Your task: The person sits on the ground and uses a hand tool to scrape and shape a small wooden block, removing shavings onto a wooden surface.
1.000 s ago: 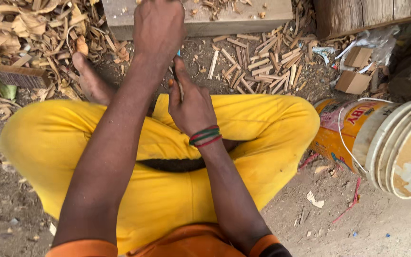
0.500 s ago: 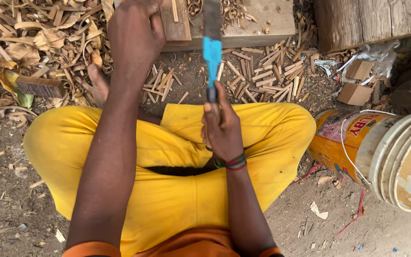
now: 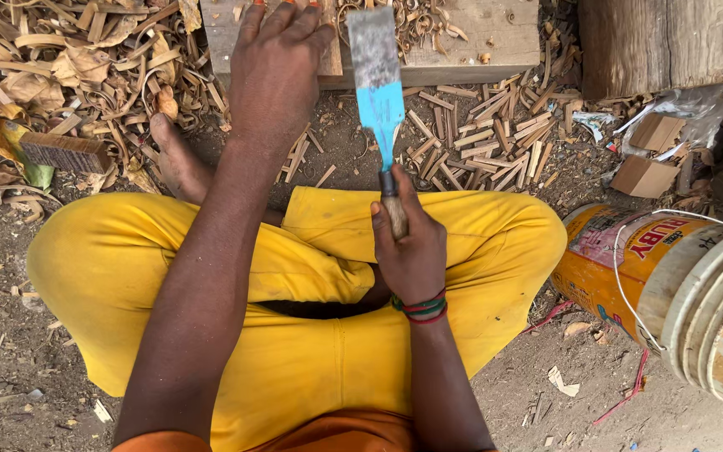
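My right hand [image 3: 412, 251] grips the wooden handle of a wide chisel [image 3: 376, 84] with a blue shank and a grey blade, held upright over my crossed legs in yellow trousers [image 3: 294, 276]. The blade's tip points at a flat wooden block [image 3: 462, 42] on the ground ahead. My left hand [image 3: 276, 71] lies palm down on the near left part of that block, fingers spread over a small piece of wood. Red and green bangles circle my right wrist.
Wood chips and curled shavings [image 3: 85, 75] litter the ground to the left and in front. An orange bucket [image 3: 679, 285] with a wire handle lies on its side at right. A thick log [image 3: 671, 42] and cardboard scraps [image 3: 646, 167] sit at upper right.
My right hand has raised the chisel from near my lap up toward the block. My left hand has stayed pressed on the wood while the view shifted closer.
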